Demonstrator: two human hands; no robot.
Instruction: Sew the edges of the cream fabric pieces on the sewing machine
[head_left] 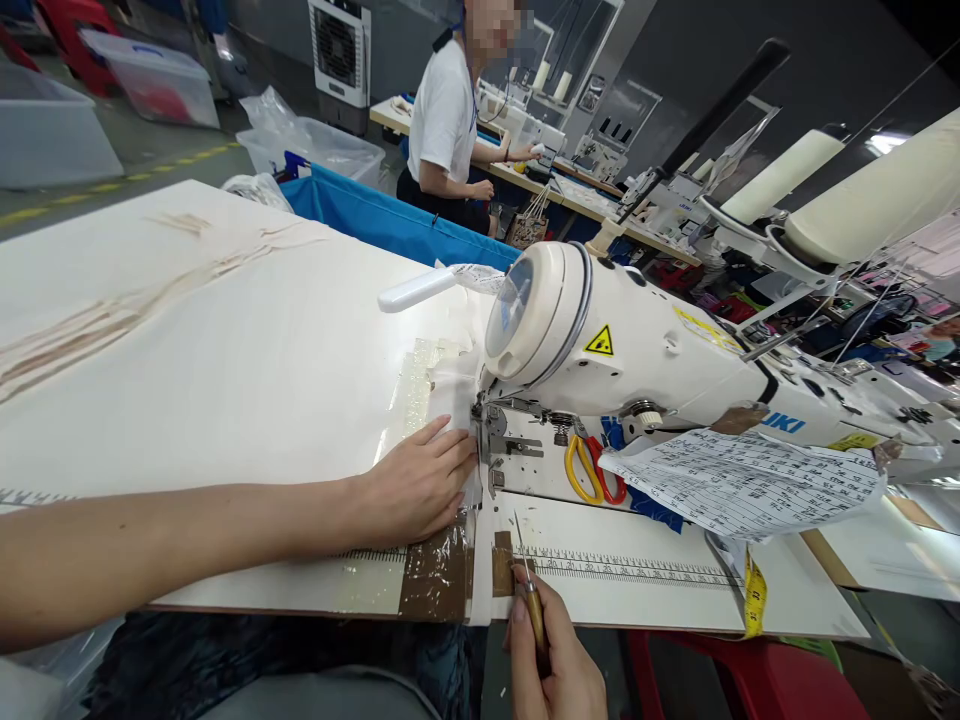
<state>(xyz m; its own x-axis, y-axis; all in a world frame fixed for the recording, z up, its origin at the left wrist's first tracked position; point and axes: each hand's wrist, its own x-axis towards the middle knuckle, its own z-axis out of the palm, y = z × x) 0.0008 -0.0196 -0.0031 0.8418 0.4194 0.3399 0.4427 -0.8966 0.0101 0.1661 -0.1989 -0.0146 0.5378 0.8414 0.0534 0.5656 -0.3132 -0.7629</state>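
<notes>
My left hand (424, 480) lies flat, palm down, with its fingers stretched over white fabric (452, 388) beside the needle area of a white sewing machine (637, 335). A narrow white strip (483, 560) runs from the needle area down to the table's front edge. Close to that edge, my right hand (559, 655) is closed around the wooden handle of an awl (535, 615). The awl's thin metal point aims up and away, just right of the strip. My left palm hides part of the fabric.
Yellow-and-red scissors (589, 470) lie under the machine arm near a handwritten sheet (750, 480). A tape measure (754, 595) hangs over the front edge. Thin fabric strips (112, 320) lie on the table (247, 400) at left. A person (446, 120) stands behind a blue cloth bin (397, 220).
</notes>
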